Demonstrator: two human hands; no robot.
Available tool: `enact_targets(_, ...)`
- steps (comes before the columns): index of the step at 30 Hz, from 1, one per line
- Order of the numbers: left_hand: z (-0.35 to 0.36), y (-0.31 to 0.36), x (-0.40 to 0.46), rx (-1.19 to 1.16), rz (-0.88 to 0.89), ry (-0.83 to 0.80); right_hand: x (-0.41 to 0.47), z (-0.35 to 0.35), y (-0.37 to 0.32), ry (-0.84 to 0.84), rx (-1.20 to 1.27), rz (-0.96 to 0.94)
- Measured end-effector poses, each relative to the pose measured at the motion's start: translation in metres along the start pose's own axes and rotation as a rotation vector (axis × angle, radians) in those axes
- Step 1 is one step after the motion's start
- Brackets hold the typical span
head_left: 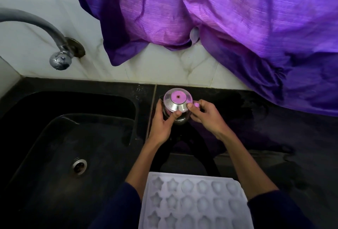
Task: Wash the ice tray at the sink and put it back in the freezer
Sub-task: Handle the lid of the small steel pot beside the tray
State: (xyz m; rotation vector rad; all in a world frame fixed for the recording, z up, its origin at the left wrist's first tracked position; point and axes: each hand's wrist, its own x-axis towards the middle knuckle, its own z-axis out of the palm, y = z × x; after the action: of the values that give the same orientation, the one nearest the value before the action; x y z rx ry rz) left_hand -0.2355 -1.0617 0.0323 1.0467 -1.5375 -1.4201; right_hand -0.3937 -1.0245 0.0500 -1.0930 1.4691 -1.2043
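Ice tray (195, 203) lies flat on the desk (274, 137) at the near edge, between your two forearms, its rows of star and shell cavities facing up. Going from left: the tap (58, 58) curves out of the white tiled wall (27, 9) and hangs over the far left corner of the black sink (54, 137), whose round drain (79, 166) sits near the middle of the basin. Just right of the sink, near the wall, a small steel container (176, 106) with a rounded lid and a pink centre stands on the desk. Your left hand (162, 124) grips its left side, the thumb pressed on the front below the lid. Your right hand (206, 117) is at its right side, the fingers (190, 107) pinching a small pink piece (196, 104) at the lid's rim. Purple cloth (237, 27) hangs down the wall and drapes over the far right part of the desk. The tray is well apart from the container and touched by neither hand.
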Motion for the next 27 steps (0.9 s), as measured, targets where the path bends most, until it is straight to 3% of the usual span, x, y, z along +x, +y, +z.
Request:
enact_targets(11, 0.040, 0.054, -0.090, -0.081, 0.082, -0.084, -0.120, -0.028, -0.035, 0.127, 0.090, -0.084)
enact_targets(18, 0.091, 0.058, -0.165, -0.206, 0.002, -0.116, -0.212, -0.064, -0.030, 0.248, -0.107, -0.055)
enact_targets(27, 0.140, 0.048, -0.224, -0.200, -0.134, -0.168, -0.277, -0.091, -0.012, 0.333, -0.177, 0.051)
